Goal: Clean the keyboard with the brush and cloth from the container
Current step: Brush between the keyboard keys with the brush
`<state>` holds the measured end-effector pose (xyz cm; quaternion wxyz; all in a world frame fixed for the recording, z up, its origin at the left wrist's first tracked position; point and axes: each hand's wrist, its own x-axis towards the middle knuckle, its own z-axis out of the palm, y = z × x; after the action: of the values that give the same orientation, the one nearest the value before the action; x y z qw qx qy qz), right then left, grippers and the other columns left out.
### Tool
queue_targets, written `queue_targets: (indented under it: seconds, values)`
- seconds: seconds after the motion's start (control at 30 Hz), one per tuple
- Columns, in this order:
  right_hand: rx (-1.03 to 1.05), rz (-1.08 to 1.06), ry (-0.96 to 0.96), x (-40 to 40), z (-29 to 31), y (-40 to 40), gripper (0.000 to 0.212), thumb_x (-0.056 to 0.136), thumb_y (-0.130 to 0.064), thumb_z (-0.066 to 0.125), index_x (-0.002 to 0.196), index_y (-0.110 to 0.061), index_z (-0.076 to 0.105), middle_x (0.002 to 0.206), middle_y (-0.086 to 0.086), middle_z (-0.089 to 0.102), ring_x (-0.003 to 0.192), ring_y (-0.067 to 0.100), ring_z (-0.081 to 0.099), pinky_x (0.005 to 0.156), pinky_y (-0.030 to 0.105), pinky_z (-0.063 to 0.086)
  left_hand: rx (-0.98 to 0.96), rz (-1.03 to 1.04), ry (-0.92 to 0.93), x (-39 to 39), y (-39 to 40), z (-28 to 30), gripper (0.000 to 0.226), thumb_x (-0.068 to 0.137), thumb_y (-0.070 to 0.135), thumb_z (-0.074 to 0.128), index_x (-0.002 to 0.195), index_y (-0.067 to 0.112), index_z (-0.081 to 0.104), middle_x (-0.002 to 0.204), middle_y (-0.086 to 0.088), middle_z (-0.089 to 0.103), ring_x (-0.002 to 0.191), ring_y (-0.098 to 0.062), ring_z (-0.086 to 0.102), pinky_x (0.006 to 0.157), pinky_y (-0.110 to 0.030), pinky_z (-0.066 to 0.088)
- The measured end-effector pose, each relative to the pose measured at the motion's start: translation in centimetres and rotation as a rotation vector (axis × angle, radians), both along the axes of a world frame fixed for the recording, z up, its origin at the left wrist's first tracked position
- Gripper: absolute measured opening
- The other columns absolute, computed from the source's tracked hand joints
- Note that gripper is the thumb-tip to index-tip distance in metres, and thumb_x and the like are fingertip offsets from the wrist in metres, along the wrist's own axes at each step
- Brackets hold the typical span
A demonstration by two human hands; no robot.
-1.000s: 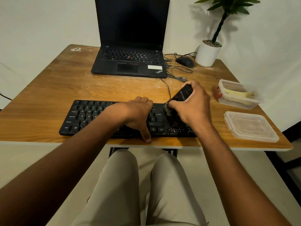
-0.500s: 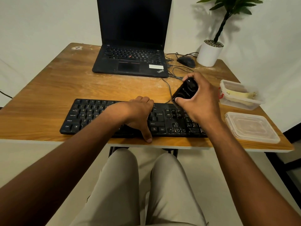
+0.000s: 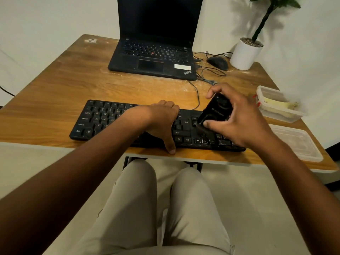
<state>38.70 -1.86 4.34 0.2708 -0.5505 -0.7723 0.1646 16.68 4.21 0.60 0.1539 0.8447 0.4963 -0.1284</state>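
Wooden table [image 3: 55,100] is carrying a black keyboard [image 3: 103,118] along its near edge. Right hand [image 3: 244,120] is gripping a black brush [image 3: 215,112], its lower end meeting the keys beneath the thumb. Left hand [image 3: 161,120] is resting open on the keyboard, just left of that grip. Beyond the right hand's knuckles an open container [image 3: 279,105] is sitting, holding a yellowish cloth [image 3: 276,103].

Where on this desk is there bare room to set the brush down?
Free: the wood between laptop and keyboard, and the table's left side. Crowded: the right edge, with container, lid, mouse, cables and plant pot.
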Motion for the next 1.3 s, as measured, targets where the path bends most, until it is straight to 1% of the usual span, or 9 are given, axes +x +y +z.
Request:
queue_targets:
  seconds: [0.07,0.13,0.3,0.6,0.73,0.87,1.0,1.13,1.3]
  values:
    - [0.079,-0.101,0.071,-0.4,0.2,1.5,0.059,0.073,-0.017,0.089,0.116,-0.038,0.055,0.101,-0.024,0.057,0.086,-0.013,0.057,0.062,0.004,0.048,-0.002,0.0,0.002,0.0,-0.1,0.1,0.132,0.057,0.062,0.092,0.159,0.018,0.022,0.156,-0.002,0.032,0.143,-0.024,0.03,0.119,-0.049,0.036]
    - [0.098,-0.215,0.144,-1.2,-0.5,3.1,0.056,0.071,-0.019,0.089,0.114,-0.034,0.056,0.098,-0.024,0.056,0.085,-0.012,0.054,0.059,0.001,0.042,-0.006,0.002,0.005,0.1,-0.2,0.2,0.132,0.056,0.062,0.093,0.158,0.018,0.022,0.156,-0.002,0.032,0.143,-0.024,0.03,0.119,-0.049,0.036]
    - [0.0,-0.364,0.216,-1.5,-2.8,4.9,0.053,0.067,-0.02,0.091,0.108,-0.029,0.058,0.095,-0.015,0.06,0.089,0.011,0.062,0.062,0.02,0.049,-0.009,-0.002,0.0,0.1,-0.1,0.2,0.131,0.056,0.062,0.093,0.157,0.017,0.023,0.155,-0.002,0.032,0.143,-0.024,0.029,0.119,-0.049,0.035]
    - [-0.162,-0.401,0.135,0.3,-1.8,2.3,0.053,0.061,-0.025,0.094,0.102,-0.029,0.06,0.095,-0.004,0.065,0.083,0.017,0.064,0.065,0.033,0.056,-0.007,-0.007,-0.01,-0.1,0.1,-0.1,0.129,0.056,0.063,0.093,0.156,0.017,0.025,0.154,-0.003,0.033,0.142,-0.025,0.03,0.119,-0.048,0.035]
    - [-0.091,-0.485,0.184,-0.6,-1.1,3.9,0.056,0.065,-0.027,0.093,0.109,-0.027,0.059,0.093,-0.011,0.061,0.079,0.003,0.056,0.06,0.024,0.045,-0.012,-0.006,-0.004,0.0,0.0,0.1,0.13,0.057,0.062,0.092,0.158,0.016,0.023,0.156,-0.003,0.031,0.143,-0.025,0.029,0.12,-0.049,0.035]
    - [-0.059,-0.533,0.221,-2.3,-2.4,4.6,0.054,0.066,-0.028,0.092,0.108,-0.025,0.059,0.093,-0.009,0.064,0.078,0.005,0.06,0.057,0.02,0.044,-0.012,-0.005,0.0,0.0,-0.1,0.0,0.134,0.057,0.063,0.092,0.159,0.016,0.02,0.157,-0.002,0.031,0.144,-0.024,0.029,0.12,-0.049,0.034]
    - [-0.074,-0.464,0.123,-2.2,-2.4,3.3,0.046,0.069,-0.028,0.089,0.103,-0.025,0.057,0.085,-0.014,0.058,0.073,0.002,0.055,0.057,0.025,0.044,-0.018,0.002,-0.007,0.0,0.0,0.1,0.132,0.056,0.062,0.093,0.158,0.018,0.023,0.155,-0.002,0.033,0.142,-0.024,0.03,0.119,-0.049,0.036]
    - [-0.185,-0.414,0.03,-0.9,-1.6,2.5,0.05,0.066,-0.03,0.092,0.103,-0.027,0.059,0.092,-0.008,0.06,0.079,0.011,0.058,0.064,0.031,0.05,-0.012,-0.007,-0.002,0.0,0.1,-0.1,0.131,0.056,0.062,0.093,0.158,0.017,0.023,0.154,-0.002,0.033,0.142,-0.024,0.03,0.119,-0.049,0.036]
    - [-0.085,-0.496,0.184,0.3,-0.5,3.8,0.047,0.064,-0.026,0.091,0.102,-0.026,0.063,0.094,-0.012,0.062,0.085,0.012,0.059,0.068,0.03,0.051,-0.016,-0.002,-0.001,0.0,0.1,0.0,0.131,0.057,0.062,0.092,0.158,0.016,0.022,0.156,-0.003,0.032,0.144,-0.025,0.029,0.12,-0.05,0.035]
